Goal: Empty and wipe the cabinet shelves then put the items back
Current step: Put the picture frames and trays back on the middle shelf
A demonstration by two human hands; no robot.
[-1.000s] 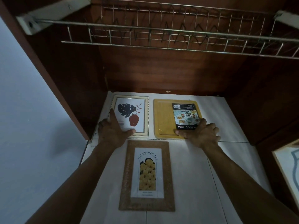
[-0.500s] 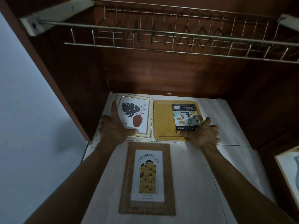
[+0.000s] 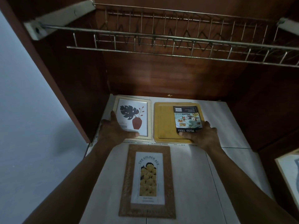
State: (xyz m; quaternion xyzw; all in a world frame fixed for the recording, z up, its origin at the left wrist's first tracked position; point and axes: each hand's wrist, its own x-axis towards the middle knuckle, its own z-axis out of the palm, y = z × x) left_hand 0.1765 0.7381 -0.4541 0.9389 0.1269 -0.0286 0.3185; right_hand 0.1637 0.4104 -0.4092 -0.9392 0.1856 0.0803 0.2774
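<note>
A cream-framed leaf-and-vase picture (image 3: 134, 117) lies flat at the back left of the white tiled shelf (image 3: 226, 126). My left hand (image 3: 113, 131) holds its near left corner, thumb on the front and fingers along the left edge. Beside it lies a yellow food tray (image 3: 163, 122) with a dark label. My right hand (image 3: 203, 136) grips the tray's near right corner, thumb pressed on the label. A cork-framed "The Golden Age" print (image 3: 148, 180) lies in front of both, between my forearms.
A bare wire dish rack (image 3: 161, 38) spans the cabinet overhead. Dark wooden walls (image 3: 77, 78) close in on the left, back and right. Another light-framed picture (image 3: 289, 172) shows at the right edge. A pale wall lies to the left.
The leaf picture has shifted slightly under my left hand, whose fingers now reach further up its left edge. My right hand stays on the tray's corner. The view has tilted a little.
</note>
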